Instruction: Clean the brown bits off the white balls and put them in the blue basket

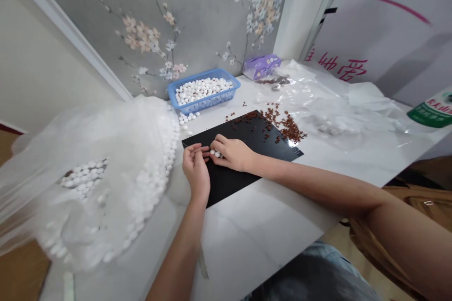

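Right hand (231, 153): curled over several small white balls (216, 154), between fingers and thumb
Left hand (197, 164): fingers bent, tips beside those balls; cannot tell whether it pinches one
Black mat (229, 183): under both hands
Brown star-shaped pieces (292, 129): scattered across mat's far side and tabletop (247, 230)
Blue basket (208, 104): behind, full of white balls

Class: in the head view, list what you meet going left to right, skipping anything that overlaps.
Bag of white balls, left hand, right hand, dense heap of brown pieces, green-and-white container.
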{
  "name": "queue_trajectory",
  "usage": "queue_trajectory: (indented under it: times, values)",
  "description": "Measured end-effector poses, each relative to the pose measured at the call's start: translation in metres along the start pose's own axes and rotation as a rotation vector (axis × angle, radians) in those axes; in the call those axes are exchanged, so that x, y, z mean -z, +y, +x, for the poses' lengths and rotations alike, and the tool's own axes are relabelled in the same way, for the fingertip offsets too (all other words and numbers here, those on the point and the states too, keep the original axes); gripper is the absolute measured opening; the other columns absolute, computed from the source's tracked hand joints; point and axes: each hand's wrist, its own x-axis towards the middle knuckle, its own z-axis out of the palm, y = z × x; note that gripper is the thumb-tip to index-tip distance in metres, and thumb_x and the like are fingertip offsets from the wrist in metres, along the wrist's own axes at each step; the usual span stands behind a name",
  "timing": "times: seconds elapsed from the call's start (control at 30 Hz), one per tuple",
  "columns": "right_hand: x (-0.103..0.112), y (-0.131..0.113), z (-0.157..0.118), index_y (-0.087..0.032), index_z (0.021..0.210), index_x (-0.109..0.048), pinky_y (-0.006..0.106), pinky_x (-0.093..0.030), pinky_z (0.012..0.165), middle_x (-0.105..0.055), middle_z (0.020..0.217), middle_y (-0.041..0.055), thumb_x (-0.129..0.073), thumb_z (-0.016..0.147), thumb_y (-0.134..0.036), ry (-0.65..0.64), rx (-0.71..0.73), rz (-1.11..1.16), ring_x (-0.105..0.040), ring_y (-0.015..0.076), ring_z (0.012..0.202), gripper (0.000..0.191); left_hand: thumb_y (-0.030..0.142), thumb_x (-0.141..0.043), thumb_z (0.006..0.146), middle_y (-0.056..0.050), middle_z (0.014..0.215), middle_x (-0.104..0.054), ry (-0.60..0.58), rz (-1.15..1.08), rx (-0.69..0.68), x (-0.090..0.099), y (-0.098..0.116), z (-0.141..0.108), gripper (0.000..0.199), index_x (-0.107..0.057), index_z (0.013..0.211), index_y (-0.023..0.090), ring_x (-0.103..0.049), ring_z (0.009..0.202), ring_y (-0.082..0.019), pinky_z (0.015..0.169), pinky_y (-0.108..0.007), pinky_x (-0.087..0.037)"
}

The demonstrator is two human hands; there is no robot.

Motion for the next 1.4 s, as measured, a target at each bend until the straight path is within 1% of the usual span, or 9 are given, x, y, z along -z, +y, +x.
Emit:
queue_trajectory:
  times: [0.23, 0.6, 0.83, 1.0, 1.1, 1.2, 1.23, 1.3, 1.4]
  values:
    - [0.000, 0.000, -0.002, -0.015, 0.094, -0.054, 0.025, -0.030, 0.048, -0.054, 0.094, 0.0069, -0.038, 0.089, -0.034, 0.024, 0.027, -0.020, -0.052, 0.0125, 0.060, 0.026, 0.023, -0.045, 0.076, -0.003, 0.079, -0.063, 0.007, 0.005, -0.005, 0.000, 0.001, 0.000, 0.014, -0.053, 0.085, 0.018, -0.059, 0.065, -0.012, 0.059, -0.024, -0.046]
    - [-0.002, 0.002, -0.002, -0.014, 0.093, -0.054, 0.023, -0.032, 0.051, -0.054, 0.091, 0.0057, -0.042, 0.087, -0.035, 0.040, 0.010, 0.066, -0.051, 0.0117, 0.062, 0.024, 0.022, -0.046, 0.075, -0.002, 0.077, -0.063, 0.022, -0.017, 0.020, 0.000, 0.004, 0.000, 0.013, -0.054, 0.083, 0.017, -0.058, 0.062, -0.011, 0.057, -0.022, -0.045]
    - [-0.004, 0.006, -0.002, -0.018, 0.089, -0.055, 0.021, -0.035, 0.055, -0.053, 0.089, 0.0023, -0.049, 0.083, -0.031, 0.136, -0.088, 0.210, -0.053, 0.0105, 0.066, 0.016, 0.022, -0.045, 0.076, -0.003, 0.078, -0.063, 0.020, -0.024, 0.025, 0.001, 0.005, -0.003, 0.012, -0.054, 0.082, 0.016, -0.057, 0.063, -0.010, 0.058, -0.021, -0.044]
    - [0.004, 0.014, 0.009, -0.018, 0.084, -0.055, 0.021, -0.038, 0.060, -0.054, 0.084, 0.0015, -0.051, 0.081, -0.028, 0.234, -0.124, 0.282, -0.054, 0.0109, 0.068, 0.011, 0.024, -0.044, 0.078, -0.002, 0.078, -0.061, 0.009, -0.031, 0.042, 0.005, 0.005, -0.004, 0.013, -0.054, 0.083, 0.017, -0.056, 0.063, -0.010, 0.058, -0.022, -0.044]
    - [0.016, 0.031, 0.040, -0.018, 0.084, -0.055, 0.022, -0.039, 0.064, -0.054, 0.084, 0.0027, -0.051, 0.080, -0.028, 0.326, -0.073, 0.256, -0.053, 0.0123, 0.069, 0.012, 0.024, -0.043, 0.078, -0.002, 0.077, -0.061, 0.000, -0.040, 0.056, 0.007, 0.004, -0.003, 0.013, -0.053, 0.082, 0.017, -0.054, 0.062, -0.011, 0.059, -0.022, -0.044]
    - [0.030, 0.054, 0.095, -0.017, 0.085, -0.057, 0.024, -0.040, 0.069, -0.055, 0.085, 0.0040, -0.051, 0.080, -0.030, 0.378, -0.037, 0.196, -0.054, 0.0138, 0.073, 0.015, 0.024, -0.043, 0.078, -0.002, 0.077, -0.061, -0.006, -0.045, 0.059, 0.008, 0.002, -0.002, 0.013, -0.053, 0.081, 0.017, -0.054, 0.062, -0.011, 0.059, -0.023, -0.044]
    - [0.034, 0.061, 0.116, -0.016, 0.086, -0.057, 0.024, -0.039, 0.071, -0.056, 0.087, 0.0047, -0.050, 0.080, -0.030, 0.376, -0.070, 0.161, -0.054, 0.0140, 0.074, 0.017, 0.025, -0.043, 0.078, -0.002, 0.076, -0.061, -0.003, -0.044, 0.061, 0.009, 0.001, -0.001, 0.013, -0.053, 0.081, 0.017, -0.053, 0.062, -0.011, 0.059, -0.023, -0.043]
    - [0.038, 0.073, 0.159, -0.016, 0.091, -0.058, 0.023, -0.039, 0.076, -0.058, 0.092, 0.0058, -0.047, 0.082, -0.032, 0.332, -0.225, 0.075, -0.055, 0.0145, 0.081, 0.021, 0.026, -0.043, 0.079, -0.002, 0.077, -0.061, 0.001, -0.037, 0.063, 0.011, -0.001, -0.001, 0.013, -0.053, 0.081, 0.017, -0.053, 0.062, -0.011, 0.059, -0.024, -0.043]
    - [0.031, 0.084, 0.209, -0.013, 0.097, -0.059, 0.025, -0.038, 0.079, -0.060, 0.096, 0.0101, -0.040, 0.087, -0.029, 0.304, -0.288, 0.020, -0.055, 0.0172, 0.090, 0.027, 0.026, -0.042, 0.079, -0.002, 0.076, -0.061, -0.004, -0.020, 0.063, 0.012, -0.003, -0.002, 0.013, -0.053, 0.080, 0.018, -0.053, 0.062, -0.012, 0.060, -0.025, -0.043]
